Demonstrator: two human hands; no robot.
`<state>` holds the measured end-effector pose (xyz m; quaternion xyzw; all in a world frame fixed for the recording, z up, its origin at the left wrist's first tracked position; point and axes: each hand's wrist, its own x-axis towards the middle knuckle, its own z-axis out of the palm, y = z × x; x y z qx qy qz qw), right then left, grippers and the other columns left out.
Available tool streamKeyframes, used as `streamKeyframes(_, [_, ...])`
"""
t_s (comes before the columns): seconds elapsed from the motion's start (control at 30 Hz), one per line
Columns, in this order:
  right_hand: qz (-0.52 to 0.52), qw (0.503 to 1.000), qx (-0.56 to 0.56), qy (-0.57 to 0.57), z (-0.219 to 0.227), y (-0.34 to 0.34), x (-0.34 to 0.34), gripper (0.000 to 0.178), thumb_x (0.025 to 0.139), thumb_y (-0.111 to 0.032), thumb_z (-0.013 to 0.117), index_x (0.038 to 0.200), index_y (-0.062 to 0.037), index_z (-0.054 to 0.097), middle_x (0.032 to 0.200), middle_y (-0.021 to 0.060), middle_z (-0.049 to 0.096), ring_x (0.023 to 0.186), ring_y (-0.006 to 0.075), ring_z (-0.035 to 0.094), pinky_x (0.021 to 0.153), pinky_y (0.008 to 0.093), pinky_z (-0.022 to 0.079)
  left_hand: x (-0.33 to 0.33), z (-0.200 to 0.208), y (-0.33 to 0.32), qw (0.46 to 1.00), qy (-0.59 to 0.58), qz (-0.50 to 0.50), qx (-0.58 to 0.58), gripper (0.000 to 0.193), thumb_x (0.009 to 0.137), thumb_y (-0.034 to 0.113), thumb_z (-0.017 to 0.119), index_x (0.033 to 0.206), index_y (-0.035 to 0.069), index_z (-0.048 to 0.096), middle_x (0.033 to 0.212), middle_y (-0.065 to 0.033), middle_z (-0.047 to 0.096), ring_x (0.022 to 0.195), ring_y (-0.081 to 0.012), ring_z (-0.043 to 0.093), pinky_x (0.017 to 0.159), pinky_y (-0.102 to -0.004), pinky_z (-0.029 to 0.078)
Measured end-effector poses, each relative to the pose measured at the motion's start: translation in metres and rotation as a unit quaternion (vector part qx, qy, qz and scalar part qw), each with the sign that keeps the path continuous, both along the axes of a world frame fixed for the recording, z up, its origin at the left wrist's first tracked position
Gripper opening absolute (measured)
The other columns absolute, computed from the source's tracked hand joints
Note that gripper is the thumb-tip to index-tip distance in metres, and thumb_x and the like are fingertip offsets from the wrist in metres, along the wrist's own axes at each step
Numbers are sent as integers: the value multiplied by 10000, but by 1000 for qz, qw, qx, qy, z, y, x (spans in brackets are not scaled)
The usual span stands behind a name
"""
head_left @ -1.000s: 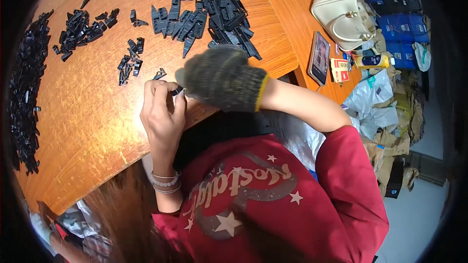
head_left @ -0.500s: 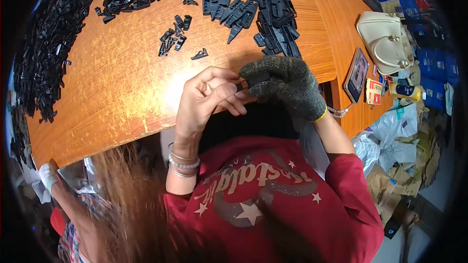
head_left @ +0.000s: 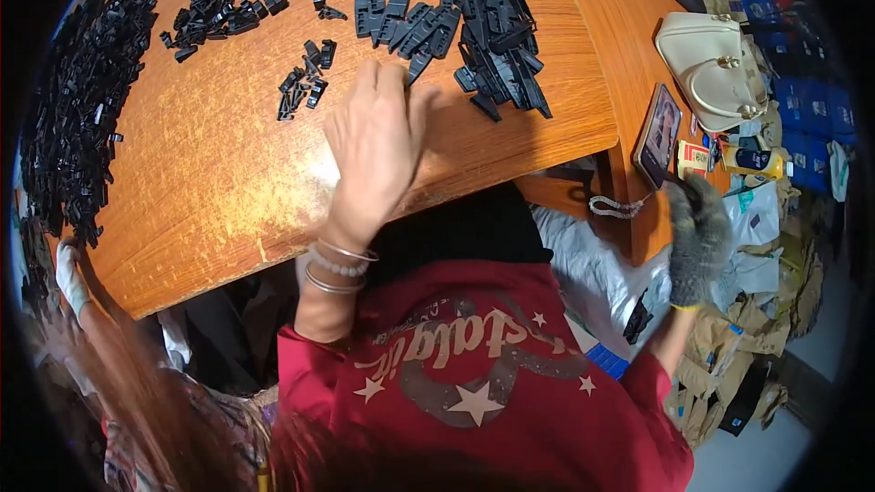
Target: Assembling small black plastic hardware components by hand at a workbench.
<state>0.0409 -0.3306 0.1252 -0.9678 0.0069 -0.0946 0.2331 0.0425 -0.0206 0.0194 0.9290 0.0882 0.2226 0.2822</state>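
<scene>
My bare left hand (head_left: 375,141) reaches palm-down over the wooden table (head_left: 210,173), with bracelets on its wrist. Its fingertips point away from me and are partly hidden and blurred, beside a few small black plastic clips (head_left: 305,80) and a pile of larger wedge-shaped black plastic pieces (head_left: 497,32). My right hand (head_left: 700,241), in a dark grey knitted glove, is off the table's right side, over white plastic bags (head_left: 752,219). Motion smears its fingers, and whether they hold anything does not show.
A large heap of black clips (head_left: 77,118) covers the table's left side; a smaller pile (head_left: 214,14) lies beyond. At right are a phone (head_left: 658,135), a cream handbag (head_left: 711,68), a bottle (head_left: 758,161) and a beaded bracelet (head_left: 617,210). Another person's arm (head_left: 91,319) is at lower left.
My hands, together on a black plastic piece before, have parted. The left moved forward over the table, covering the spot where a single small clip lay; the right swung right, past the table edge.
</scene>
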Motion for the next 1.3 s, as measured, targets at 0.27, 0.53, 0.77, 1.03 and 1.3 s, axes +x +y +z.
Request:
streamKeyframes(0.27, [28,846,-437,304,27,-76,-13,273,808,-328,673,940,-90,691,927,166,653,908,348,627,782,456,492,-1,-4,13,997,34,-13,69,169,835,151,671,825,-6,608,787,-162,580,652,-345,593,572,-417,449])
streamKeyframes(0.53, [405,901,-153,9,-33,117,32,409,838,-223,650,1238,-170,583,1094,65,645,885,235,649,716,356,524,-49,9,15,997,26,0,-68,152,853,108,648,752,6,595,737,-152,576,598,-354,590,541,-431,456])
streamKeyframes(0.77, [573,810,-122,-15,-87,142,44,382,899,-246,584,1260,-123,593,1140,105,651,1042,275,626,880,415,492,-58,15,30,975,19,-20,-220,84,852,51,673,877,-23,642,743,-118,586,649,-199,566,597,-308,448])
streamKeyframes(1.03, [455,882,-48,111,-70,149,40,331,904,-308,602,1152,-95,649,1029,139,678,926,295,660,774,384,520,-30,-6,27,997,69,9,38,160,866,167,639,857,25,566,779,-162,570,636,-345,606,557,-424,469])
streamKeyframes(1.3, [379,897,139,179,-81,151,45,282,869,-245,657,1114,-106,674,1066,124,678,949,287,662,805,378,521,-52,-1,35,960,97,-74,-250,110,843,23,631,920,-35,579,865,-172,564,672,-336,578,627,-399,465])
